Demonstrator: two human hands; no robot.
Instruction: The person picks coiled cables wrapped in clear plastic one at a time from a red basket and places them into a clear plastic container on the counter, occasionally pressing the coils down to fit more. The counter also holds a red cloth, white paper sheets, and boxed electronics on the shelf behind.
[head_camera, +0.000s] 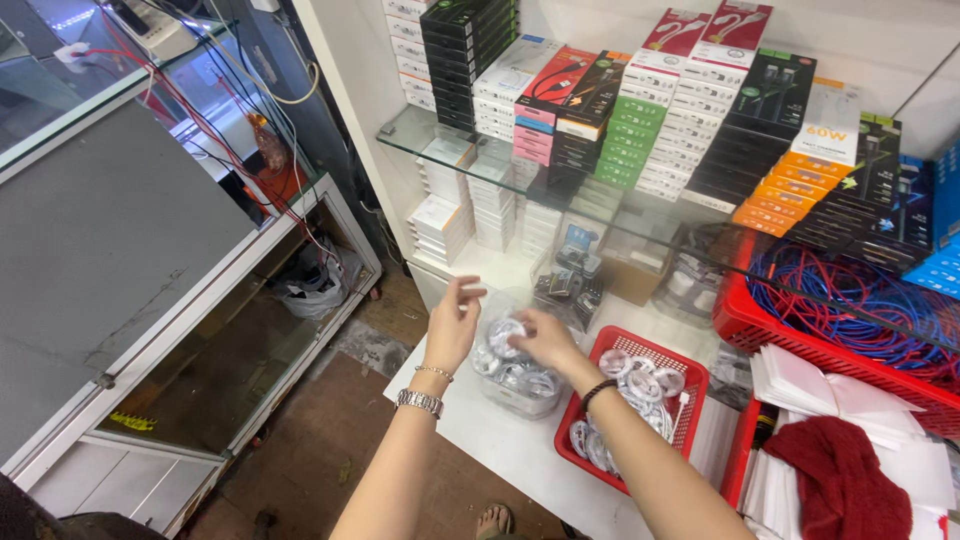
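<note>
A clear plastic bag (512, 372) full of several coiled white cables stands on the white shelf top (480, 430). My left hand (455, 325) is raised at the bag's left side, fingers pinching its upper edge. My right hand (545, 340) rests on the bag's top from the right, fingers closed on the plastic. Just right of the bag sits a small red basket (682, 420) holding more coiled white cables.
A glass shelf (420, 135) above carries stacks of boxed cables in black, white, green and orange. A large red basket (745, 325) with blue and red cables stands at right, above white papers (820, 385) and a dark red cloth (840, 480). A glass counter (150, 330) stands at left.
</note>
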